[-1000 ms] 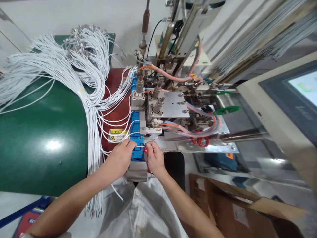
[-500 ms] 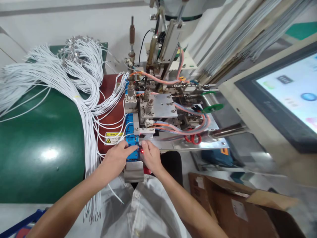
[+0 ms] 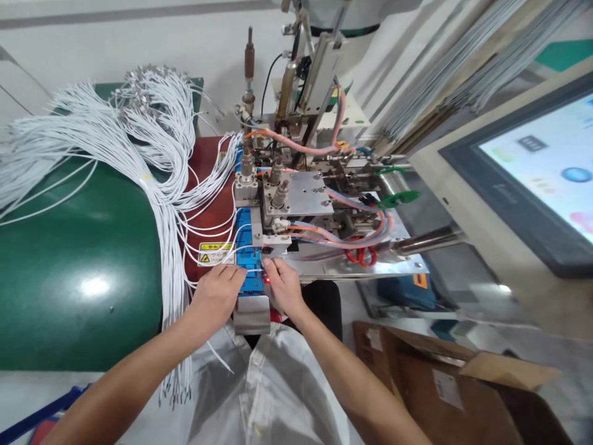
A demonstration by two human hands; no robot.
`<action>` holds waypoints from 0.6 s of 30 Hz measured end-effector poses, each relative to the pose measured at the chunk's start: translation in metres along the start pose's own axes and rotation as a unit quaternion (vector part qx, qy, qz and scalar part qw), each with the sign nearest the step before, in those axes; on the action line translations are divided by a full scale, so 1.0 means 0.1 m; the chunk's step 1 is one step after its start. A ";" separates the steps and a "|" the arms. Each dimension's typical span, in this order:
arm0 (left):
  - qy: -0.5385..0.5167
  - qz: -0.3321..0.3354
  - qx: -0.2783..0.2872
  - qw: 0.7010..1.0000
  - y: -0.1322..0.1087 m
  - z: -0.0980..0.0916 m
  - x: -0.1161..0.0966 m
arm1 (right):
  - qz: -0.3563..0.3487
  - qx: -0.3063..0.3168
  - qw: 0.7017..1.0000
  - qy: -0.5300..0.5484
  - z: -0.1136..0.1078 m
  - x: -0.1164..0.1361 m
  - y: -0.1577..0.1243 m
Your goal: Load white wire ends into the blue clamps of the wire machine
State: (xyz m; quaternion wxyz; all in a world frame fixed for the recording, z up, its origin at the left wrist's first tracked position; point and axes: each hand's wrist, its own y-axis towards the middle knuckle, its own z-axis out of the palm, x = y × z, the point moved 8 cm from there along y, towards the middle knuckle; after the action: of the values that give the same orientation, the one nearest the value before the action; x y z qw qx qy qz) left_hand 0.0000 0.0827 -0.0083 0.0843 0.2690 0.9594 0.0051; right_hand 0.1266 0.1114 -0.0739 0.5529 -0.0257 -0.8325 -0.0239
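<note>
My left hand is closed at the left side of a row of blue clamp blocks, its fingertips on a white cable. That cable lies across the blocks, between my two hands. On the other side my right hand pinches the cable's end, which its thumb and fingers mostly hide. A small red light glows just below those fingertips. More white cables run into the blue blocks farther up. A large bundle of white cables hangs left of my left hand.
A machine with a metal plate and orange-blue air hoses stands ahead. A spool with green flanges sits behind it. At right are a touchscreen and a cardboard box. The green surface lies left.
My left fingers have drawn back left off the blue blocks, and the cable now shows across them. My right hand stays almost where it was. The view has shifted slightly.
</note>
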 end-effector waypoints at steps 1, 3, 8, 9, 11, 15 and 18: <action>0.006 0.008 -0.004 1.000 -0.01 0.00 -0.01 | 0.007 -0.014 1.000 0.011 -0.05 0.00 0.01; 0.012 0.038 -0.013 0.999 -0.06 0.00 -0.03 | 0.024 -0.047 0.998 0.046 -0.16 -0.01 0.02; 0.003 0.115 -0.049 0.992 -0.34 -0.10 -0.03 | 0.033 -0.085 0.987 0.130 -0.41 -0.04 0.01; -0.012 0.129 -0.039 0.991 -0.41 -0.13 -0.03 | 0.032 -0.086 0.986 0.141 -0.45 -0.06 0.01; -0.062 0.157 0.006 0.986 -0.55 -0.18 -0.04 | 0.033 -0.087 0.983 0.157 -0.51 -0.09 -0.01; -0.077 0.125 0.136 0.980 -0.73 -0.13 -0.01 | 0.041 -0.099 0.979 0.172 -0.59 -0.12 -0.06; -0.103 0.104 0.103 0.984 -0.65 -0.19 -0.07 | 0.048 -0.085 0.979 0.180 -0.56 -0.05 -0.11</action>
State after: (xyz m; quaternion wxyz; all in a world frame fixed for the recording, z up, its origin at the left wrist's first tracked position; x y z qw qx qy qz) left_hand -0.0313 0.0240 0.0076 0.1534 0.3740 0.9076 -0.1132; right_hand 0.1791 0.0962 -0.0568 0.6902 -0.1083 -0.7118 -0.0723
